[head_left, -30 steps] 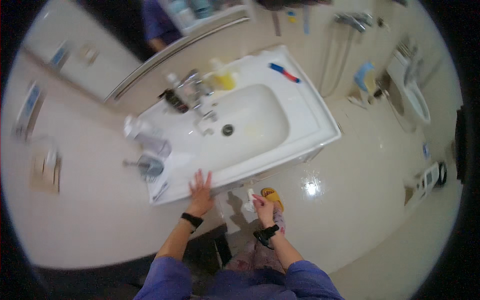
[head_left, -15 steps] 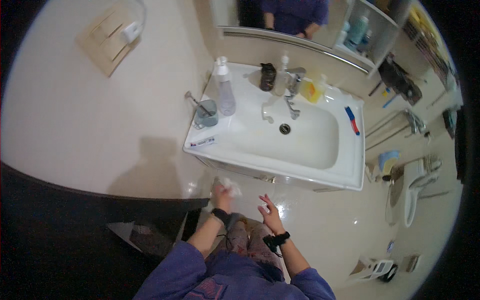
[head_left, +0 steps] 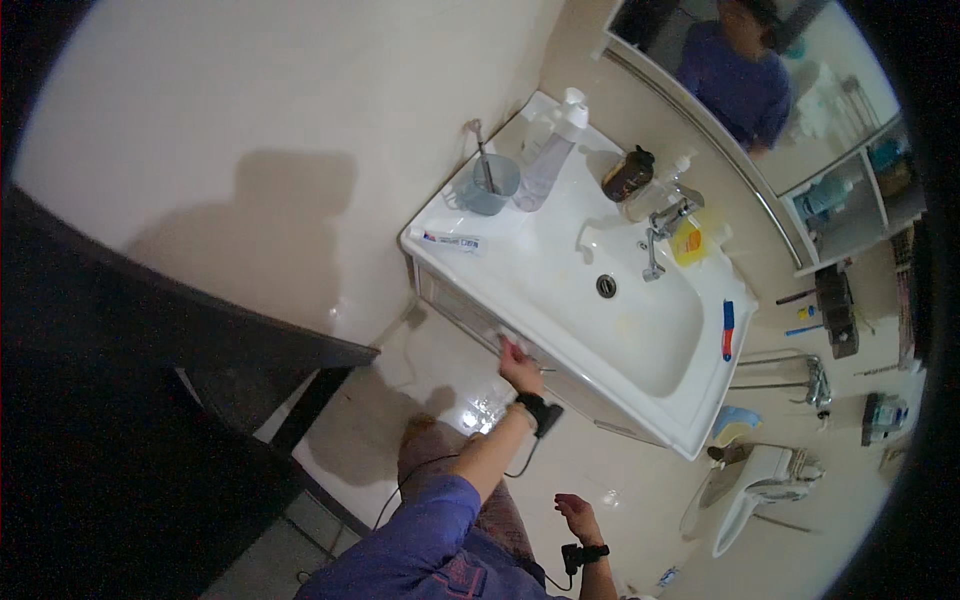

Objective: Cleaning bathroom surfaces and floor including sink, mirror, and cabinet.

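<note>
My left hand (head_left: 521,367) reaches to the front of the cabinet (head_left: 455,302) under the sink, its fingers closed and touching or nearly touching the panel. A pale bit of white crumpled tissue (head_left: 510,339) shows at the fingertips, mostly covered by them. Lower and to the right, my right hand (head_left: 577,514) hangs over the floor with its fingers apart and nothing in it. Above the left hand, the white sink (head_left: 560,290) carries a toothpaste tube (head_left: 452,241), a grey-blue cup (head_left: 488,188) with a toothbrush (head_left: 482,150), and a pump bottle (head_left: 552,160).
A dark bottle (head_left: 628,175), clear pump bottle (head_left: 652,195), chrome tap (head_left: 672,220) and yellow soap bottle (head_left: 690,243) stand along the sink's back. A red-and-blue handled item (head_left: 728,330) lies on its right rim. The toilet (head_left: 745,500) is right; a dark panel (head_left: 200,310) is left.
The view has turned, and I stand closer to the sink's left part. My left hand has moved from above the floor, holding white tissue, to the cabinet front. My right hand has dropped away, lower right.
</note>
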`<state>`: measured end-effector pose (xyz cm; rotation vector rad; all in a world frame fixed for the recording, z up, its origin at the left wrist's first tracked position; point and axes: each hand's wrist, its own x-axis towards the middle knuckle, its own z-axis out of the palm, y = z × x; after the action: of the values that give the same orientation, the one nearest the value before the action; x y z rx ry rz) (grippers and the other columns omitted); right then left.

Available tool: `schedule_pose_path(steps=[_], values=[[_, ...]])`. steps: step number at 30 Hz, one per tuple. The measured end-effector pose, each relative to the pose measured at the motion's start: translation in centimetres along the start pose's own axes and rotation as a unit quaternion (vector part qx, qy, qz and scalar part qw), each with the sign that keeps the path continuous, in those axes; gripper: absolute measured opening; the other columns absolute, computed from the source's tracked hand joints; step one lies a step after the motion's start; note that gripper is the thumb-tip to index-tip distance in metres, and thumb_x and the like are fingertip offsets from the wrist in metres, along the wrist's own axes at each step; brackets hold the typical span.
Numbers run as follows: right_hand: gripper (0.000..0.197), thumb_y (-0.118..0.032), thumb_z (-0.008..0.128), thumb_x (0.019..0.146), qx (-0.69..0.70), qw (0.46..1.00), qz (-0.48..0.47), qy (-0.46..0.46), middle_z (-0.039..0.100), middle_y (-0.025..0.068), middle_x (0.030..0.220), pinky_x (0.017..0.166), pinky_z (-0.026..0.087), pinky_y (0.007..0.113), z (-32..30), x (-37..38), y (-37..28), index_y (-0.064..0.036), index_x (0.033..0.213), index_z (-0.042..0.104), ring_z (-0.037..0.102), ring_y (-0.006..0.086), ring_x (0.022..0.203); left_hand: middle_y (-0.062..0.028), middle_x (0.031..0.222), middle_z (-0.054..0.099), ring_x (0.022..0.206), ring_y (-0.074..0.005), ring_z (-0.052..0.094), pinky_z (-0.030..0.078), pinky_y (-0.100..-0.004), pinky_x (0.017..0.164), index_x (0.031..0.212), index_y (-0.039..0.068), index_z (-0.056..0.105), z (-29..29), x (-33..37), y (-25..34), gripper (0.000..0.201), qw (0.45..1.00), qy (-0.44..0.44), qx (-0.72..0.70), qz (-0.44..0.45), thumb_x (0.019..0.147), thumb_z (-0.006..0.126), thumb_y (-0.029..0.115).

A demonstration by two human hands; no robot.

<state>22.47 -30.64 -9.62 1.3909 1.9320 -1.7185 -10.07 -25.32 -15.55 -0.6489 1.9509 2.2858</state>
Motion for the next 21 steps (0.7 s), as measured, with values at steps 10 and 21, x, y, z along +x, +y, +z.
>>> schedule_pose_path(steps=[10, 21], values=[[0.022, -0.014, 0.049, 0.088, -0.181, 0.982, -0.057, 0.019, 0.063, 0.0112, 0.094, 0.070, 0.049, 0.028, -3.8, 0.6, 1.0, 0.0017, 0.100, 0.058, 0.061, 0.0184, 0.082, -0.0029, 0.079, 0.047, 0.070, -0.0119, 0.044, 0.041, -0.0224, 0.066, 0.127, 0.002, 0.040, -0.2, 9.2, 1.6, 0.041, 0.982, 0.033, -0.186, -0.005, 0.086, 0.040, -0.003], [0.021, -0.010, 0.048, 0.084, -0.280, 0.956, -0.011, -0.090, 0.063, 0.0117, 0.097, 0.071, 0.051, 0.031, -3.4, -1.1, 7.6, 0.0000, 0.098, 0.060, 0.063, 0.0198, 0.083, -0.0075, 0.084, 0.051, 0.076, -0.0166, 0.048, 0.042, -0.0261, 0.067, 0.101, 0.000, 0.049, 0.0, 3.1, -7.4, 0.018, 0.998, -0.024, 0.021, -0.054, 0.088, 0.046, 0.012]])
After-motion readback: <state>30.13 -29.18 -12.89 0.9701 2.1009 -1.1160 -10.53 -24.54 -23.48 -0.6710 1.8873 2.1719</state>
